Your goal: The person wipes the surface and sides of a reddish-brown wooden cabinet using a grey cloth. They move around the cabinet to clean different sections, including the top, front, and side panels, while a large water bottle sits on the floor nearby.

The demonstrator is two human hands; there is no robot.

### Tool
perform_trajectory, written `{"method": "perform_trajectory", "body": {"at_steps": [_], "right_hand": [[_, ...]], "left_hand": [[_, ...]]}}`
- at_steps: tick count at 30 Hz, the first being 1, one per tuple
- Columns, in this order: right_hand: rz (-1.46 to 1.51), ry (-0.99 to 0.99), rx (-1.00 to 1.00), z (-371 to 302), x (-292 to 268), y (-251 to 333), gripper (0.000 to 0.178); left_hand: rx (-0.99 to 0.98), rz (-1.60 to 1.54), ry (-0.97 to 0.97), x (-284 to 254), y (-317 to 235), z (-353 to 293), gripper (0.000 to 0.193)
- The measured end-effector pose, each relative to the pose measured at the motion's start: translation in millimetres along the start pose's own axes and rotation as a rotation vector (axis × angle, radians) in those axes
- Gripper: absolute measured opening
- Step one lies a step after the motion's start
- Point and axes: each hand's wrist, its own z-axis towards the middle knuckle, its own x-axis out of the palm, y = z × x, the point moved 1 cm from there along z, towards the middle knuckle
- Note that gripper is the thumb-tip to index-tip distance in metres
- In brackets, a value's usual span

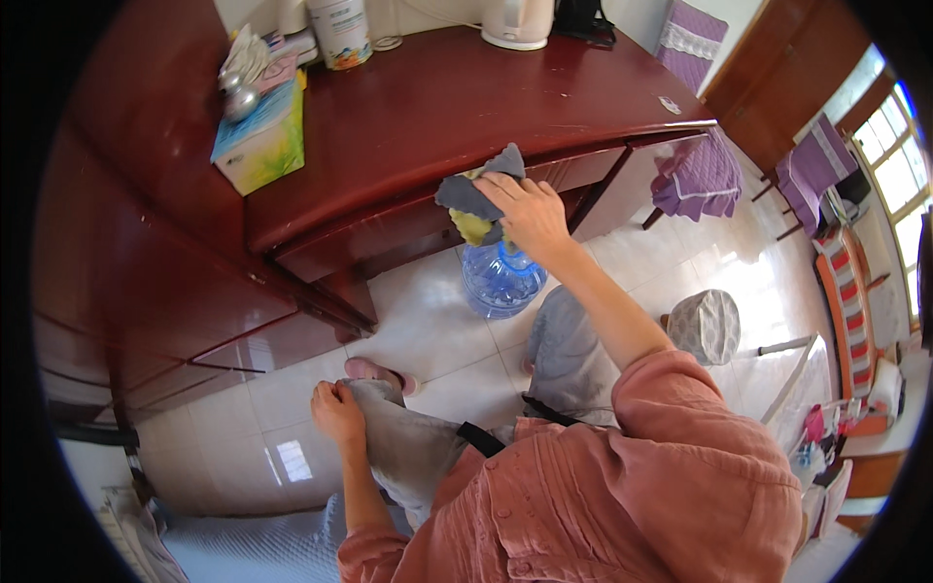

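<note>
Two hands in view, one working. My right hand point(530, 209) grips a crumpled grey-and-yellow cloth point(465, 197), fingers spread over it, at the front edge of the table point(408, 107), above the drawer front point(379, 233). My left hand point(338, 413) is by my left knee, fingers look curled; can't tell if it's closed on anything. I read this as wiping the edge. To do it well: bunch the loose corners under my palm so nothing snags, press evenly, follow the curve of the lip in long overlapping strokes, then refold to a clean face. Scuffs along the edge may be worn finish, so don't scrub harder there. Clear blue water jug point(502, 287) is on the floor just below the cloth; watch it on low strokes. Tissue box point(262, 151) is well off left.
</note>
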Motion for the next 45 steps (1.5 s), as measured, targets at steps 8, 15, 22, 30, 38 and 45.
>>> {"method": "perform_trajectory", "body": {"at_steps": [8, 15, 22, 30, 38, 45], "right_hand": [[0.008, -0.132, 0.621, -63.8, -22.7, -171.7, 0.06], [0.958, -0.816, 0.993, -54.0, -24.5, -227.3, 0.037], [0.175, -0.29, 0.363, 22.6, -6.7, -101.5, 0.031], [0.188, -0.143, 0.005, 36.8, -5.0, -38.1, 0.055], [0.451, -0.177, 0.341, -13.4, -41.8, -208.0, 0.048], [1.626, -0.519, 0.997, -46.7, -50.0, -283.0, 0.033]], "left_hand": [[0.008, 0.033, 0.009, 4.6, -14.7, -0.1, 0.022], [0.045, 0.089, 0.022, 9.6, -20.9, 5.5, 0.022], [0.09, 0.068, 0.047, 21.0, -25.5, 9.5, 0.022], [0.12, 0.122, 0.065, 21.9, -36.6, 10.7, 0.021], [0.09, 0.113, 0.043, 18.7, -39.8, 2.3, 0.02], [-0.109, -0.008, 0.206, 23.7, -67.8, 21.7, 0.026]]}}
